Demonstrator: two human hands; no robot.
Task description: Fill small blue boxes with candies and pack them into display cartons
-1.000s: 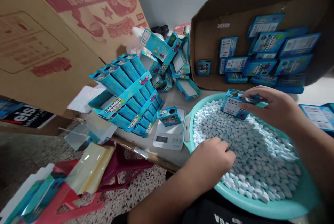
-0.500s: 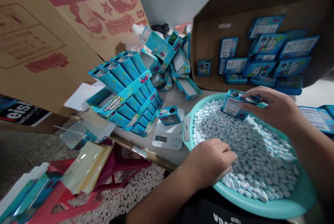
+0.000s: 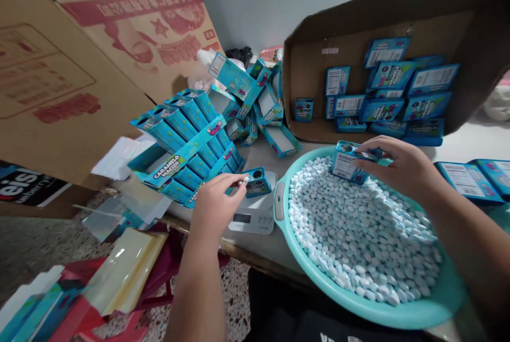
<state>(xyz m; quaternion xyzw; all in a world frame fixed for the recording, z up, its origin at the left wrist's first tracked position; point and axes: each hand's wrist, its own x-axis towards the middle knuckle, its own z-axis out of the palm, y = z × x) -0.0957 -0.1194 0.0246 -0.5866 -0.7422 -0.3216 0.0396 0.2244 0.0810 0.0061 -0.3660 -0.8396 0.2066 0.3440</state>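
With its fingers pinched at the near box's top edge, my left hand (image 3: pixel 219 201) holds a small white candy (image 3: pixel 245 178). That blue candy box (image 3: pixel 258 185) stands on a white digital scale (image 3: pixel 255 222), a round dark hole in its top. My right hand (image 3: pixel 398 164) grips a second blue candy box (image 3: pixel 347 165) by its right end. This box is upright among the white and pale-blue candies (image 3: pixel 358 236) that fill a turquoise basin (image 3: pixel 314 278); its top also has a round opening.
Left of the scale, blue display trays (image 3: pixel 187 145) hold several candy boxes. Behind are jumbled trays (image 3: pixel 255 103). An open carton (image 3: pixel 306 66) at back right contains several boxes, and more boxes (image 3: pixel 466 180) lie right. A big carton (image 3: pixel 119 39) and red stool (image 3: pixel 167 262) are left.
My left hand has moved from the candies in the basin leftward to the box on the scale, with a candy in its fingers. My right hand still holds its box in the basin.
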